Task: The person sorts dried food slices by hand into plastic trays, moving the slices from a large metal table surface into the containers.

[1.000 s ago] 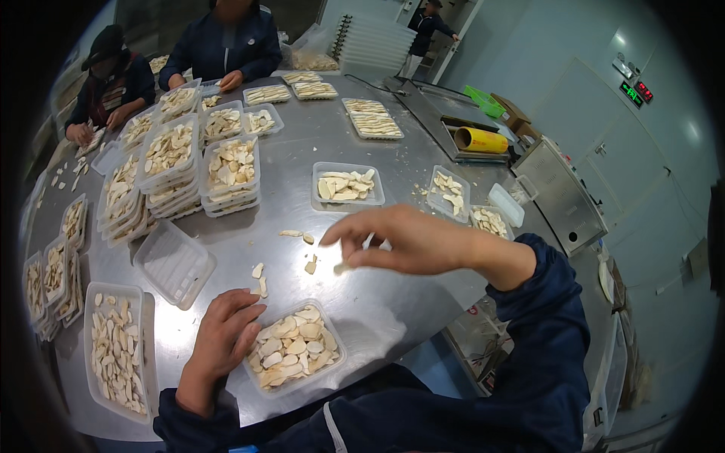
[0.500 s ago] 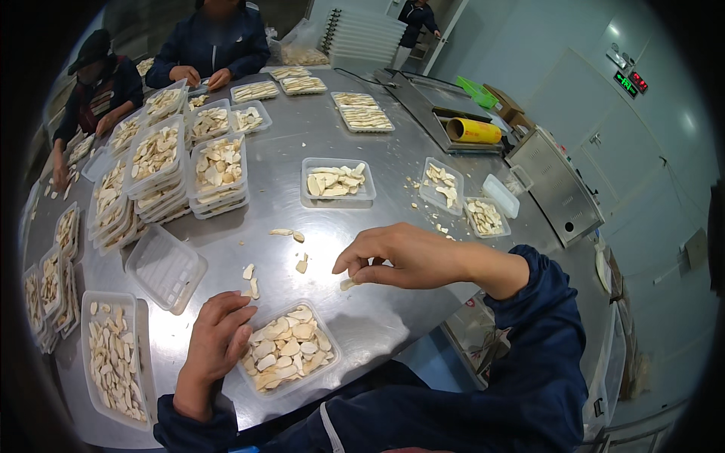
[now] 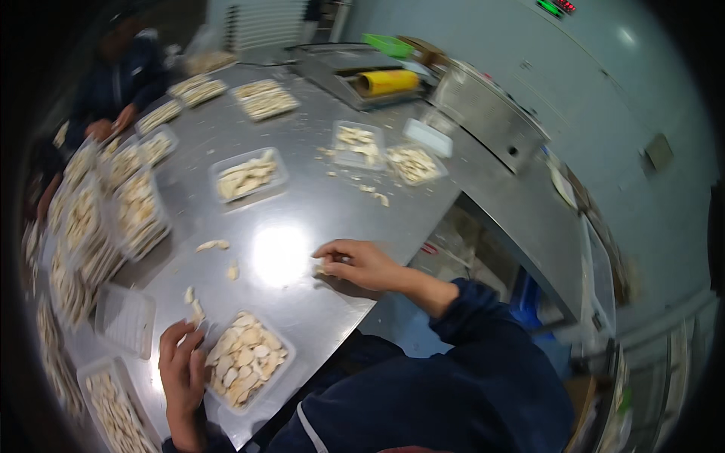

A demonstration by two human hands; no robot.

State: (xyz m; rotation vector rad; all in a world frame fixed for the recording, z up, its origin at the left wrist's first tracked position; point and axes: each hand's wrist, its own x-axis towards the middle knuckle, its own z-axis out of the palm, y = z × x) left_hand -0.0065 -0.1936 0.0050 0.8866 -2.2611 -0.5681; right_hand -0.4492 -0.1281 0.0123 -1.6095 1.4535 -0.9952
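While the person's right hand [image 3: 351, 263] hangs over the desk [image 3: 325, 219], the filled tray [image 3: 290, 356] lies at 7 to 8 o'clock from it, its longer axis running roughly from 1 to 7 o'clock. The left hand [image 3: 181, 366] is much nearer, with the tray at its 3 o'clock, fingers loosely spread by the rim; whether they touch it is unclear. The right thumb and forefinger appear to pinch a small pale slice [image 3: 322, 269]. Just past the left fingertips, at 12 to 1 o'clock, 2 loose slices [image 3: 197, 309] lie on the shiny metal desk, which throws back a bright glare at the right hand's 9 o'clock. From that hand, a yellow roll [image 3: 387, 81] sits at 12 o'clock, a co-worker [image 3: 117, 75] at 10, and a pale wall [image 3: 604, 113] at 2.
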